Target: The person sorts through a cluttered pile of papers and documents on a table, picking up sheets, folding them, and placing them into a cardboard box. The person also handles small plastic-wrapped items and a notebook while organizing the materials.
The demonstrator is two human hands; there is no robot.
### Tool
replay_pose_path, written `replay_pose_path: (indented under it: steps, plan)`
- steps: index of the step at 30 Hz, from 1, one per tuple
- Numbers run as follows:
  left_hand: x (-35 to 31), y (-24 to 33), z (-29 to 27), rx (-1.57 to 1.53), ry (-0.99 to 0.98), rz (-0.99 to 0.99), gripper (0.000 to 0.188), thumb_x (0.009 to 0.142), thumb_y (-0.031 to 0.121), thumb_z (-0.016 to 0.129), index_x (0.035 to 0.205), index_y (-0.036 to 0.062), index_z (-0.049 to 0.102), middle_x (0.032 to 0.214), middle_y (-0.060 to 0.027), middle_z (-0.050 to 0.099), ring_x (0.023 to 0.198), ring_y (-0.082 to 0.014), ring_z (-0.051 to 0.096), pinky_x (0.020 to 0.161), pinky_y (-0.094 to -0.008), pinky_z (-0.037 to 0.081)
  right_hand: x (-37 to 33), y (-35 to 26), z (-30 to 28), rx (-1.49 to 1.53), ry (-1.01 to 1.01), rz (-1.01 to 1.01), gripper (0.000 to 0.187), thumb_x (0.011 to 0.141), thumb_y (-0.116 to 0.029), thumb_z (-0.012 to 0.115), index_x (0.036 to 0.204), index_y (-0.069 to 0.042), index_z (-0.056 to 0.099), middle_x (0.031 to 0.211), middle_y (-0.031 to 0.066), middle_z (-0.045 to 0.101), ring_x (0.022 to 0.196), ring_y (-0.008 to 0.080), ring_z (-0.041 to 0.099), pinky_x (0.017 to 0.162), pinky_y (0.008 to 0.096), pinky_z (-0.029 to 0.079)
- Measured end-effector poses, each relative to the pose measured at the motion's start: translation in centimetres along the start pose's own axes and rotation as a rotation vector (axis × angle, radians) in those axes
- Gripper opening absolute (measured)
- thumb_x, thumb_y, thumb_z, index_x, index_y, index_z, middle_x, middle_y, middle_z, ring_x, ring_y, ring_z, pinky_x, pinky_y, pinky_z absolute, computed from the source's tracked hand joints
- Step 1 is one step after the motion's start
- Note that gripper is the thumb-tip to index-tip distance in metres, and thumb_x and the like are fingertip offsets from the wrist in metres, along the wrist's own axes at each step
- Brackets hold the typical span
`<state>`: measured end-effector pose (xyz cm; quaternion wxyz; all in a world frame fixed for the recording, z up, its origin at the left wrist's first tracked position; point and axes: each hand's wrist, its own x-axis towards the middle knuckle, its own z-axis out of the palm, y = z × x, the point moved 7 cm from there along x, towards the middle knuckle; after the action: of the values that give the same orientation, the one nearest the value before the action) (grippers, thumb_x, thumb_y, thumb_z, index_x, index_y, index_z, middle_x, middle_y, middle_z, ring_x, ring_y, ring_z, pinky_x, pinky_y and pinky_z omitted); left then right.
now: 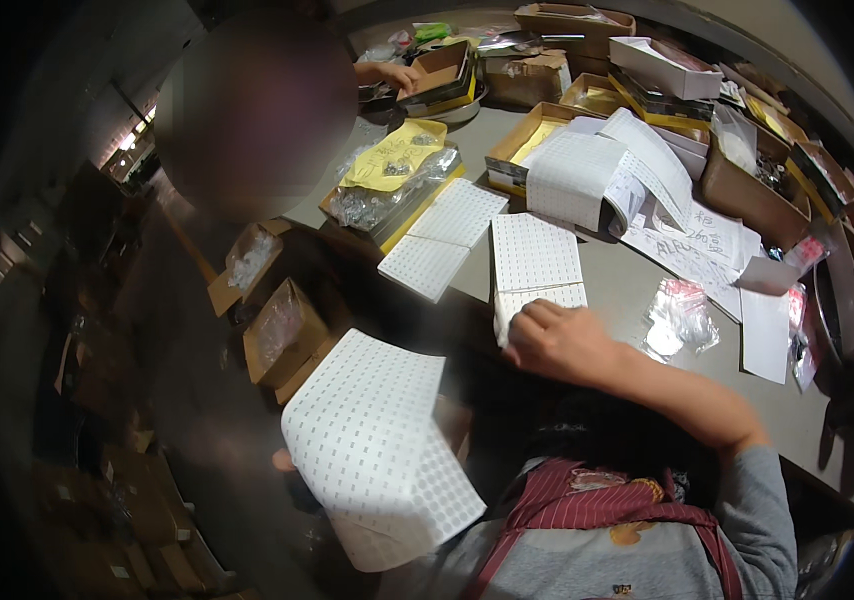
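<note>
Sheet bundle (537, 250) at right fingers (544, 316); clear bags (682, 318) near forearm (687, 390), boxes (732, 190) beyond.

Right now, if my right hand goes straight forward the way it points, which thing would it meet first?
The right hand would probably first meet the banded stack of white sheets, whose near end it seems to touch; exact depth is hard to judge from this view.
</note>
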<state>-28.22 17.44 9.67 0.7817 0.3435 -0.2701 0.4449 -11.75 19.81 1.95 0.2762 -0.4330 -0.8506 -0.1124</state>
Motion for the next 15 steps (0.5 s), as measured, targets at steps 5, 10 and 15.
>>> replay_pose_path:
  steps: [5, 10, 15]
  plan:
    - [0.5, 0.6, 1.5, 0.050, 0.006, 0.005, 0.038, 0.075, 0.013, 0.058, 0.100, -0.0117, 0.072, 0.104, -0.0231, 0.071, 0.088, -0.0268, 0.066, 0.077, -0.0357, 0.052, -1.2, -1.5, 2.3, -0.103, -0.246, 0.017, 0.082, 0.081, -0.042, 0.080, 0.146, -0.008, 0.043, 0.152, 0.0166, 0.043, 0.143, 0.0363, 0.038, 0.114, 0.0630, 0.029]
    - [1.3, 0.0, 1.1, 0.038, 0.004, -0.019, 0.039, 0.073, 0.013, 0.058, 0.100, -0.0121, 0.072, 0.107, -0.0256, 0.069, 0.093, -0.0295, 0.066, 0.081, -0.0375, 0.052, -0.6, 0.6, 1.2, 0.083, -0.388, 0.048, 0.074, 0.088, -0.042, 0.075, 0.148, -0.012, 0.046, 0.156, 0.0180, 0.041, 0.147, 0.0408, 0.032, 0.115, 0.0693, 0.023]
    - [2.1, 0.4, 1.2, 0.070, 0.017, -0.029, 0.041, 0.071, 0.013, 0.058, 0.100, -0.0126, 0.072, 0.111, -0.0280, 0.068, 0.097, -0.0322, 0.067, 0.085, -0.0394, 0.053, 0.8, 1.3, -1.5, 0.997, -0.411, 0.271, 0.057, 0.103, -0.052, 0.048, 0.117, -0.003, 0.072, 0.126, 0.0171, 0.067, 0.116, 0.0318, 0.063, 0.106, 0.0447, 0.043]
